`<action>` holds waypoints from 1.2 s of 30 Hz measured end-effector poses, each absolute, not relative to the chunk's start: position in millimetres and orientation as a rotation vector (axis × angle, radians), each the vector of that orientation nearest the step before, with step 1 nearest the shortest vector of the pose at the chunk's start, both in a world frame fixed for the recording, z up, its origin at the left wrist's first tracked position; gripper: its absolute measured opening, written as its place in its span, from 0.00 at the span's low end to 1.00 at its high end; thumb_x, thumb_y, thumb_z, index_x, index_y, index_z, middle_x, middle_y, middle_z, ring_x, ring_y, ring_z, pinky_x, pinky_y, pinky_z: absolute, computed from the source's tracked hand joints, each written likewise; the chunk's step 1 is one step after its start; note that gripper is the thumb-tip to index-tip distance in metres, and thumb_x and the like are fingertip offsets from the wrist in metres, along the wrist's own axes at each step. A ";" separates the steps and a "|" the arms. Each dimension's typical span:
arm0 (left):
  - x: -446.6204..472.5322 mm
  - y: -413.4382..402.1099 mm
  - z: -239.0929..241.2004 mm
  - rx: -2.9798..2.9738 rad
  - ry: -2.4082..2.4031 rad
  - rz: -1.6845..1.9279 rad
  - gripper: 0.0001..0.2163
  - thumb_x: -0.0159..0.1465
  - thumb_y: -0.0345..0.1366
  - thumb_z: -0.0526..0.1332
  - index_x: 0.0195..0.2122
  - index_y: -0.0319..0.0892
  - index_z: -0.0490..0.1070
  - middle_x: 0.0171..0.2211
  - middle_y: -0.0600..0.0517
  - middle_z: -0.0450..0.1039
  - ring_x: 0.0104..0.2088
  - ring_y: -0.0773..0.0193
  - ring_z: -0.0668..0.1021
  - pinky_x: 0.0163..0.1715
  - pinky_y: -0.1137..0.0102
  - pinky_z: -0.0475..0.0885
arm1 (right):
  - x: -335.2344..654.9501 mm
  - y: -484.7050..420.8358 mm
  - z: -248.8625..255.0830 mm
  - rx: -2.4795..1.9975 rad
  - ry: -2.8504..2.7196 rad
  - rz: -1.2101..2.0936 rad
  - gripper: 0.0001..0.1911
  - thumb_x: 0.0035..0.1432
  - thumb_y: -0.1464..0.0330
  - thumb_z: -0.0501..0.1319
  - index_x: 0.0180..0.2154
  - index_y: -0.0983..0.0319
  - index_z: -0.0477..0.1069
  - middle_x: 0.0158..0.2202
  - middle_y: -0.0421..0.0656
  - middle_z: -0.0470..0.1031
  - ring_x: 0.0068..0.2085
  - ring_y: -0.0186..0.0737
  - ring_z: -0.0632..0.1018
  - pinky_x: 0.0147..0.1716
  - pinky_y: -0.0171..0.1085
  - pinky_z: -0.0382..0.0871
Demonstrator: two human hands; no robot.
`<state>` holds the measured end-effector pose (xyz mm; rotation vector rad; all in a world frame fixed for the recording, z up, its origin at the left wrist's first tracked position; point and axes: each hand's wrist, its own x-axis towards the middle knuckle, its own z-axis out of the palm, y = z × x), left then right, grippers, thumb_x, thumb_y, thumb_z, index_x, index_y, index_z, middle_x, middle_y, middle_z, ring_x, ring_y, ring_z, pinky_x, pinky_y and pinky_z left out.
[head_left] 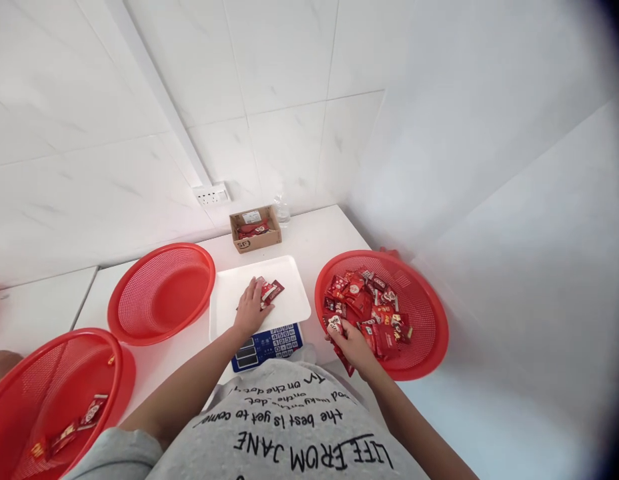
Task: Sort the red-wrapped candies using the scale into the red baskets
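Weighing step: left hand (249, 308) pressing flat on red foil sachets (270, 291) atop white scale tray (289, 310); right hand (353, 347) right of tray, pinching more sachets; next probably needs adding those gently

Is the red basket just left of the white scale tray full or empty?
Empty. The red basket beside the white tray shows only bare mesh inside, while the basket on the right holds many red packets.
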<state>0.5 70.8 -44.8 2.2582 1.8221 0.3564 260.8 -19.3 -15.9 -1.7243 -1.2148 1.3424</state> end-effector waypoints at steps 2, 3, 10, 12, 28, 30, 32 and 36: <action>-4.2 69.5 -48.7 2.213 1.921 0.438 0.35 0.57 0.45 0.57 0.62 0.39 0.44 0.63 0.38 0.44 0.60 0.49 0.55 0.56 0.56 0.55 | 263.3 -18.3 -19.8 -1.712 -1.261 1.351 0.16 0.51 0.54 0.53 0.30 0.61 0.65 0.28 0.44 0.77 0.32 0.41 0.76 0.33 0.37 0.65; -6.3 68.1 -50.5 2.186 1.982 0.459 0.36 0.57 0.47 0.57 0.61 0.38 0.45 0.62 0.37 0.45 0.60 0.47 0.55 0.55 0.55 0.55 | 264.2 -17.7 -21.5 -1.705 -1.287 1.354 0.16 0.51 0.54 0.53 0.29 0.61 0.64 0.28 0.44 0.77 0.32 0.41 0.76 0.33 0.37 0.65; -13.6 63.1 -53.1 2.168 2.042 0.456 0.30 0.59 0.45 0.56 0.59 0.36 0.51 0.50 0.40 0.66 0.49 0.51 0.67 0.50 0.58 0.62 | 263.0 -15.8 -31.2 -1.722 -1.395 1.290 0.13 0.51 0.57 0.52 0.27 0.60 0.63 0.26 0.41 0.75 0.29 0.41 0.74 0.31 0.37 0.63; -14.0 63.5 -52.5 2.212 1.974 0.449 0.27 0.60 0.43 0.55 0.58 0.38 0.53 0.46 0.43 0.68 0.46 0.54 0.69 0.48 0.60 0.63 | 260.9 -17.3 -33.7 -1.730 -1.390 1.248 0.12 0.51 0.58 0.52 0.27 0.60 0.63 0.25 0.41 0.74 0.29 0.41 0.73 0.31 0.37 0.63; -106.9 87.6 10.3 1.841 2.440 0.603 0.17 0.60 0.45 0.54 0.47 0.45 0.66 0.43 0.46 0.68 0.42 0.56 0.72 0.34 0.67 0.68 | 253.8 -34.6 -47.4 -1.774 -1.365 0.924 0.17 0.53 0.54 0.53 0.30 0.62 0.67 0.26 0.43 0.74 0.29 0.40 0.72 0.32 0.36 0.64; -129.4 88.8 16.4 1.775 2.504 0.538 0.18 0.60 0.46 0.53 0.48 0.46 0.65 0.44 0.45 0.68 0.43 0.54 0.71 0.34 0.65 0.68 | 253.3 -35.4 -50.4 -1.783 -1.360 0.893 0.18 0.52 0.53 0.54 0.30 0.62 0.67 0.27 0.44 0.74 0.30 0.41 0.73 0.34 0.37 0.64; -145.5 89.7 17.5 1.742 2.541 0.463 0.19 0.60 0.46 0.52 0.49 0.45 0.64 0.46 0.44 0.67 0.44 0.52 0.71 0.36 0.63 0.68 | 252.6 -35.3 -52.5 -1.793 -1.334 0.895 0.19 0.52 0.52 0.53 0.30 0.62 0.67 0.28 0.45 0.74 0.31 0.41 0.73 0.35 0.38 0.64; -145.6 93.3 4.8 1.898 2.582 0.375 0.22 0.61 0.44 0.52 0.54 0.41 0.61 0.55 0.40 0.59 0.52 0.46 0.64 0.48 0.52 0.61 | 250.0 -33.5 -54.0 -1.830 -1.256 0.902 0.17 0.52 0.53 0.53 0.28 0.61 0.65 0.27 0.44 0.75 0.31 0.41 0.74 0.34 0.37 0.65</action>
